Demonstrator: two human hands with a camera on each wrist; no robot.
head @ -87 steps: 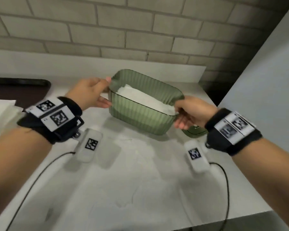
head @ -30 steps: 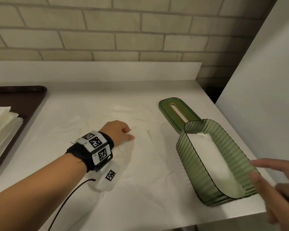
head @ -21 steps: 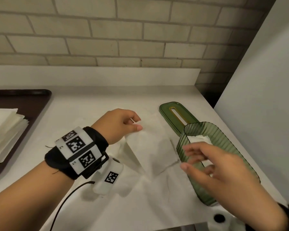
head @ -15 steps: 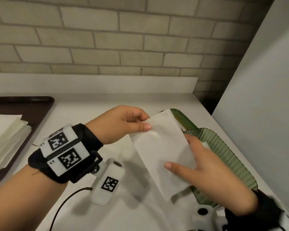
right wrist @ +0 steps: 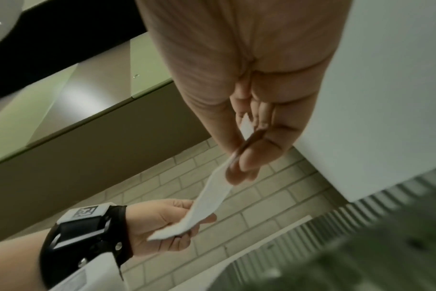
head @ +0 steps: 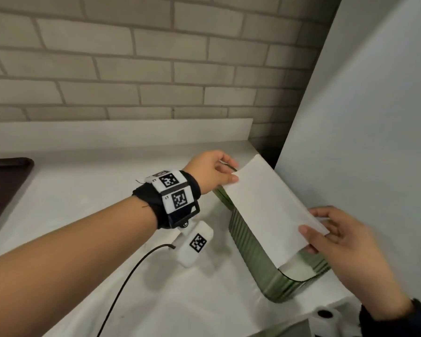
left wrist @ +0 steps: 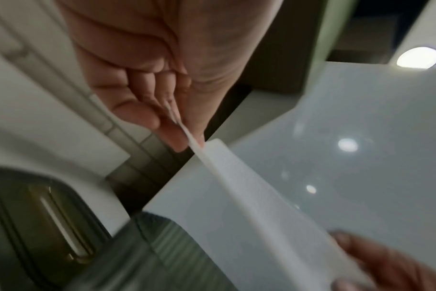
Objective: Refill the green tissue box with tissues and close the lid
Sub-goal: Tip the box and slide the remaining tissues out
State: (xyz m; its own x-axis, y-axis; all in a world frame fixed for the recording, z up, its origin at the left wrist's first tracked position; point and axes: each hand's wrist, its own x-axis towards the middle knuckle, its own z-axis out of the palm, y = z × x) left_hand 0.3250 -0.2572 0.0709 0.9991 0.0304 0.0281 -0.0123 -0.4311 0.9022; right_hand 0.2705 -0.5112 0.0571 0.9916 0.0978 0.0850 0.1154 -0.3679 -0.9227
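Lifted off the table since half a second ago, the tissue (head: 267, 205) now hangs stretched over the green tissue box (head: 253, 244), my left hand (head: 210, 172) pinching its far end and my right hand (head: 336, 239) pinching the near end. Its long axis runs along the box's, directly above the opening. I judge a straight lowering comes next; the lid (left wrist: 50, 212) lies beyond, off.

Folded white tissue (head: 270, 205) stretched over the open green tissue box (head: 255, 251), pinched at its far end by the left hand (head: 212, 172) and at its near end by the right hand (head: 338, 242). Box standing on the white surface (head: 107, 178), white panel (head: 362, 117) just right of the box, dark tray (head: 3, 181) far left of it.
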